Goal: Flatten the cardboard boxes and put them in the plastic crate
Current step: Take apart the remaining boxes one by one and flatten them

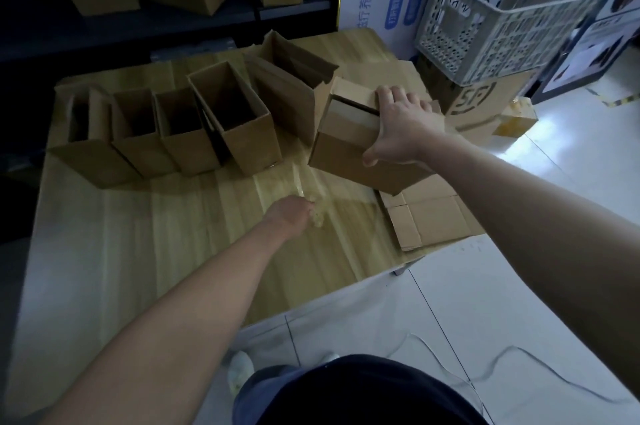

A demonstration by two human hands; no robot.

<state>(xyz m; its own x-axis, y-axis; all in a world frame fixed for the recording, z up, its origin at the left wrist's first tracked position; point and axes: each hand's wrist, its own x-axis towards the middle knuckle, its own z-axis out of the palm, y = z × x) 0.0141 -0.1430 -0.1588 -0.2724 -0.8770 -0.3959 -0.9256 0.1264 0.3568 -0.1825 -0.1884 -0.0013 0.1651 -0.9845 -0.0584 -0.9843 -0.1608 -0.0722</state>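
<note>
The right hand holds a closed box at the right side of the table. Its fingers are spread and bent over the top flap, and the thumb presses on the near side wall, so the box is clamped between them. The box is tilted, with a lower edge resting on a piece of flat cardboard that lies at the table's right edge. I think the hand holds it this way to keep it steady while the flaps are freed.

The left hand is low over the middle of the table, well apart from the box. Its fingers are curled together around something pale and shiny, which looks like crumpled tape, though I cannot be fully sure. If it is tape, it probably comes from the box seam, and this would explain why the top flap stands a little open.

Behind them, five open boxes stand in a row, not yet flattened. The crate is not on the table. It sits tilted on a big box on the floor, just beside the table's far right corner. Something white is inside it, but I cannot tell whether any flattened boxes are there.

In my judgement the task is at an early stage. The next move needs the tape put away and both hands on the box to press it flat.
</note>
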